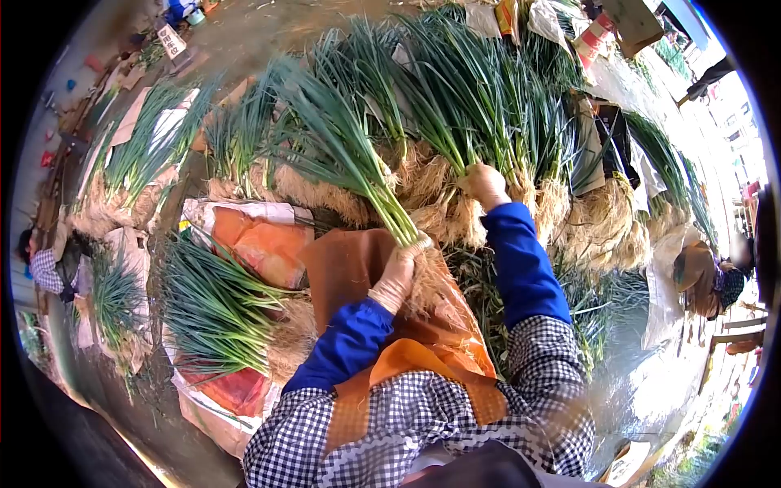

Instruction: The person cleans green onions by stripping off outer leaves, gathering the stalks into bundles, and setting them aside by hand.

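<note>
My left hand (397,275) is closed around the lower stalks of a bunch of green onions (370,180). Its leaves point up and to the left, and its pale roots hang over the orange apron (350,260) on my lap. Farther out, my right hand (486,185) is closed at the base of some green onions (464,102) in the large row before me. How many stalks it grips is hidden by the fingers. Shaggy roots (465,221) hang just below that hand.
Left of me, a stack of green onions (220,305) lies on sacking beside an orange-red bag (260,248). More bundles (138,167) stand farther left. Loose leaves (586,317) litter the wet floor at right. Other people (49,268) sit at both edges.
</note>
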The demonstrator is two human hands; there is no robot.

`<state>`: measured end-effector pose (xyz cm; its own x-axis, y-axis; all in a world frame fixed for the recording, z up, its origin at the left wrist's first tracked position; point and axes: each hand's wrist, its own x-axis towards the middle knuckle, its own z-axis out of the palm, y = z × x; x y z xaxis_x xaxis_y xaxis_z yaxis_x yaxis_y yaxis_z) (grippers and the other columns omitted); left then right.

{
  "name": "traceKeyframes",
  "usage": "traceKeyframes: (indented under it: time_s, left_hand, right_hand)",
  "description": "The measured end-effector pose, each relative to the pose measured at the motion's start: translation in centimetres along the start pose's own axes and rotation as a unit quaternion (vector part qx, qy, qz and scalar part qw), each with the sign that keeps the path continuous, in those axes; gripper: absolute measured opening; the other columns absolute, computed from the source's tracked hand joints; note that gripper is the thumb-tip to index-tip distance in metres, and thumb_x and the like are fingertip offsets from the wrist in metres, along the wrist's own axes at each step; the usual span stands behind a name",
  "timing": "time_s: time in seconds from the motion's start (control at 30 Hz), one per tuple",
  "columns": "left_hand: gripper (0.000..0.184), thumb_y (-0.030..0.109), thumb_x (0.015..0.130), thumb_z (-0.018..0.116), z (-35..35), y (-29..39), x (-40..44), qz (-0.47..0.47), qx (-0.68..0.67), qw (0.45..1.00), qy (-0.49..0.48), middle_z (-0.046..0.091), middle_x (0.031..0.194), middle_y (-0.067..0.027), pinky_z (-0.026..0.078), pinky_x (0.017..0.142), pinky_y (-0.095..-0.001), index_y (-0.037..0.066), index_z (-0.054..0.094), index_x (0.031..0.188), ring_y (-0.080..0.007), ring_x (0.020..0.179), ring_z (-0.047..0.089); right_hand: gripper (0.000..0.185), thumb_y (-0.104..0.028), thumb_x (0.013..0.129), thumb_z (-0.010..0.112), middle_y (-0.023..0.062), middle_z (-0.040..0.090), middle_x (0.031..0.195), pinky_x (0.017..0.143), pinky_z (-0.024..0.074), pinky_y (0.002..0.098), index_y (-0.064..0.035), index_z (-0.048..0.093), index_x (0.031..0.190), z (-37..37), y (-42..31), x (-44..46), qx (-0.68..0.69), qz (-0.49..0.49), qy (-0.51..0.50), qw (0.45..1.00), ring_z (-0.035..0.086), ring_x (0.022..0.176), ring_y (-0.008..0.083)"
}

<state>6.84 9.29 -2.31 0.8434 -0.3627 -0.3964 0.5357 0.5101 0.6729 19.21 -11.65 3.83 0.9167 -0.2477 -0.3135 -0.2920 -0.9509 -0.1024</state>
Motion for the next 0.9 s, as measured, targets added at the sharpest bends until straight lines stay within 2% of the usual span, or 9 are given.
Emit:
traceKeyframes:
  time_s: [0.07, 0.1, 0.17, 0.23, 0.33, 0.4, 0.53, 0.73, 0.9]
  left_hand:
    - [0.016, 0.012, 0.080, 0.067, -0.9, -3.3, 0.9, 0.012, -0.069, 0.997, 0.023, 0.063, 0.088, -0.0044, 0.046, 0.076, -0.0244, 0.005, 0.061, 0.092, -0.0148, 0.081, 0.059]
    - [0.018, 0.011, 0.080, 0.067, -0.8, -4.3, 1.0, -0.020, -0.121, 0.992, 0.031, 0.062, 0.093, -0.0052, 0.048, 0.075, -0.0255, 0.006, 0.060, 0.094, -0.0160, 0.083, 0.059]
    - [0.023, 0.015, 0.080, 0.068, 1.0, -4.2, -0.9, -0.152, -0.188, 0.969, -0.052, 0.061, 0.091, -0.0047, 0.052, 0.069, -0.0315, 0.008, 0.058, 0.099, -0.0170, 0.082, 0.059]
    - [0.021, 0.019, 0.080, 0.068, 3.1, -4.6, -2.2, -0.291, -0.194, 0.933, -0.091, 0.062, 0.086, -0.0029, 0.054, 0.066, -0.0327, 0.009, 0.061, 0.097, -0.0153, 0.080, 0.060]
    - [0.020, 0.015, 0.083, 0.062, 2.1, -9.1, -1.3, -0.218, -0.162, 0.953, -0.133, 0.063, 0.085, -0.0055, 0.053, 0.069, -0.0312, 0.005, 0.059, 0.100, -0.0184, 0.074, 0.062]
    - [0.020, 0.013, 0.082, 0.062, 0.9, -9.9, -0.5, -0.187, -0.133, 0.969, -0.089, 0.063, 0.085, -0.0051, 0.052, 0.070, -0.0308, 0.004, 0.059, 0.100, -0.0180, 0.074, 0.062]
    - [0.020, 0.008, 0.080, 0.061, 0.9, -10.7, -0.4, -0.059, -0.044, 0.997, -0.003, 0.062, 0.085, -0.0042, 0.051, 0.070, -0.0301, 0.003, 0.059, 0.099, -0.0164, 0.074, 0.060]
    - [0.021, 0.006, 0.076, 0.063, -0.4, -12.0, 1.1, -0.080, -0.066, 0.994, 0.034, 0.060, 0.089, -0.0056, 0.045, 0.076, -0.0310, 0.001, 0.060, 0.096, -0.0175, 0.080, 0.055]
    - [0.010, 0.004, 0.079, 0.058, 0.9, -10.8, 0.2, -0.007, -0.048, 0.999, 0.006, 0.061, 0.078, -0.0040, 0.049, 0.068, -0.0263, 0.004, 0.063, 0.087, -0.0147, 0.072, 0.059]
  right_hand:
    - [0.016, -0.025, 0.088, 0.058, 0.0090, 0.062, 0.082, 0.060, 0.0499, 0.0312, -0.0105, 0.064, 0.090, 0.3, 2.0, -3.0, 0.274, -0.003, -0.049, 0.961, 0.057, 0.066, 0.0145]
    - [0.023, -0.030, 0.089, 0.055, 0.0074, 0.062, 0.084, 0.066, 0.0494, 0.0299, -0.0084, 0.063, 0.088, 3.0, 5.3, -3.6, 0.353, -0.180, -0.056, 0.916, 0.057, 0.071, 0.0143]
    - [0.034, -0.031, 0.088, 0.054, 0.0103, 0.063, 0.100, 0.084, 0.0469, 0.0310, -0.0036, 0.060, 0.107, 4.8, 6.7, -8.4, 0.635, -0.280, -0.181, 0.697, 0.057, 0.096, 0.0189]
    - [0.046, -0.031, 0.086, 0.058, 0.0114, 0.061, 0.111, 0.094, 0.0402, 0.0304, -0.0034, 0.054, 0.122, 5.7, 4.9, -12.8, 0.640, -0.221, -0.180, 0.714, 0.054, 0.103, 0.0195]
    - [0.046, -0.037, 0.089, 0.047, 0.0117, 0.051, 0.129, 0.102, 0.0331, 0.0358, -0.0051, 0.056, 0.122, 7.8, 5.4, -13.1, 0.593, -0.290, -0.199, 0.724, 0.044, 0.122, 0.0231]
    - [0.051, -0.043, 0.087, 0.056, 0.0125, 0.064, 0.102, 0.083, 0.0464, 0.0341, -0.0004, 0.057, 0.114, 8.1, 4.4, -11.6, 0.471, -0.211, 0.012, 0.857, 0.060, 0.093, 0.0221]
    - [0.049, -0.050, 0.080, 0.060, 0.0155, 0.065, 0.090, 0.077, 0.0479, 0.0373, -0.0036, 0.061, 0.097, 7.1, 1.5, -7.3, 0.247, -0.048, 0.040, 0.967, 0.062, 0.085, 0.0287]
    - [0.038, -0.042, 0.089, 0.051, 0.0084, 0.058, 0.062, 0.054, 0.0473, 0.0364, -0.0091, 0.056, 0.071, 8.9, 1.4, -10.0, 0.102, -0.139, 0.190, 0.966, 0.058, 0.055, 0.0239]
    - [0.022, -0.023, 0.090, 0.054, -0.0022, 0.054, 0.060, 0.049, 0.0425, 0.0240, -0.0068, 0.061, 0.077, 7.7, 9.0, -20.0, 0.521, -0.007, -0.062, 0.852, 0.051, 0.053, 0.0098]
